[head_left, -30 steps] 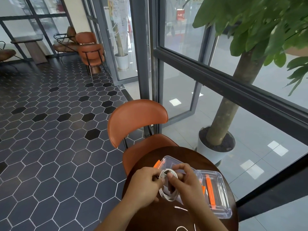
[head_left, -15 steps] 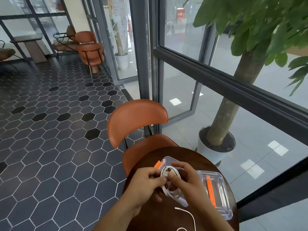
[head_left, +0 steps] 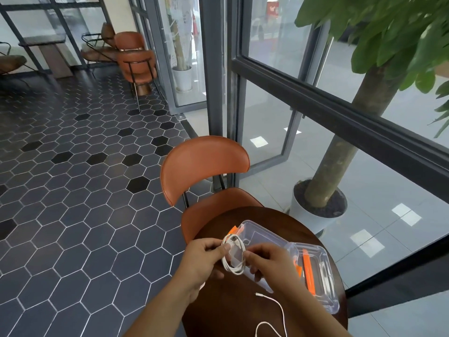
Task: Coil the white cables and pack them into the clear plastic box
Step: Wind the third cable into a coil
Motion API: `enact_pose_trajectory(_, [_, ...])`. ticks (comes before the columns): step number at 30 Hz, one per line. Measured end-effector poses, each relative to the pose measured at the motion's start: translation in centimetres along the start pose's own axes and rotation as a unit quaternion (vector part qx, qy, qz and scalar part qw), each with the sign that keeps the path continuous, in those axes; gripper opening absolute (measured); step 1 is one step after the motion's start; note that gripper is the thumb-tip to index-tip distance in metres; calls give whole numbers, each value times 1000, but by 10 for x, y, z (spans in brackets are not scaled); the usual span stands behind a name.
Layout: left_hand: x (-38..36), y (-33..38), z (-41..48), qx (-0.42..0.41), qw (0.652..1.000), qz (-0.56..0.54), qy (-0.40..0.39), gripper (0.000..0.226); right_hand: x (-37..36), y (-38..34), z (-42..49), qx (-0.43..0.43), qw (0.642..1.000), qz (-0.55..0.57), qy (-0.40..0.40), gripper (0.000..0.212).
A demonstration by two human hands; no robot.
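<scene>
A coiled white cable point(head_left: 232, 261) hangs between both hands, just above the near edge of the clear plastic box point(head_left: 262, 237). My left hand point(head_left: 201, 261) pinches the coil's left side near a connector. On the coil's right side, my right hand point(head_left: 269, 263) pinches the loops. The box lies open on the round dark wooden table point(head_left: 233, 310), its lid point(head_left: 320, 276) with orange latches folded out to the right. A second white cable point(head_left: 274, 312) lies loose on the table below my right hand.
An orange chair point(head_left: 204, 164) stands tucked against the table's far side. A potted tree point(head_left: 323, 205) stands to the right behind a dark window frame. Hexagon-tiled floor spreads to the left, with more orange chairs point(head_left: 136, 59) far back.
The hands have drawn slightly apart and the coil now hangs open between them, turned more upright. More of the loose second cable shows on the table.
</scene>
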State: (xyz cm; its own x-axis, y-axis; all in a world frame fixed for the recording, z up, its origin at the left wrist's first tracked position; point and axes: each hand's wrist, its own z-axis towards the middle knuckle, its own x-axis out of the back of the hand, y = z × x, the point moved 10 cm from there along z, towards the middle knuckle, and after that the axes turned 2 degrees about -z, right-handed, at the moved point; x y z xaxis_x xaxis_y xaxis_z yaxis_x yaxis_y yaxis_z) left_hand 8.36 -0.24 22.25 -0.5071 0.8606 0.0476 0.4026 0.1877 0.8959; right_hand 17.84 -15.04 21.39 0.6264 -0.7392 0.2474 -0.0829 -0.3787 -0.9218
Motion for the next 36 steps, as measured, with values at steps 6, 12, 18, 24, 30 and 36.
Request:
enact_pose_trajectory(6, [18, -30, 8, 19, 999, -15, 22, 13, -21, 18, 10, -34, 999, 1, -2, 12])
enact_pose_trajectory(12, [45, -81, 15, 51, 996, 1, 71, 18, -57, 46, 19, -48, 996, -74, -26, 14])
enact_pose_trajectory(18, [65, -147, 33, 84, 990, 25, 112, 27, -98, 100, 32, -101, 986, -129, -31, 11])
enact_pose_trajectory(24, [81, -215, 54, 118, 980, 96, 127, 38, -133, 156, 51, -163, 968, -184, -48, 3])
enact_pose_trajectory(30, [89, -303, 77, 158, 966, 118, 164, 29, -159, 219, 66, -213, 948, -229, -61, 5])
enact_pose_trajectory(36, [84, -319, 86, 181, 953, 164, 177, 17, -172, 263, 75, -244, 935, -250, -63, 7])
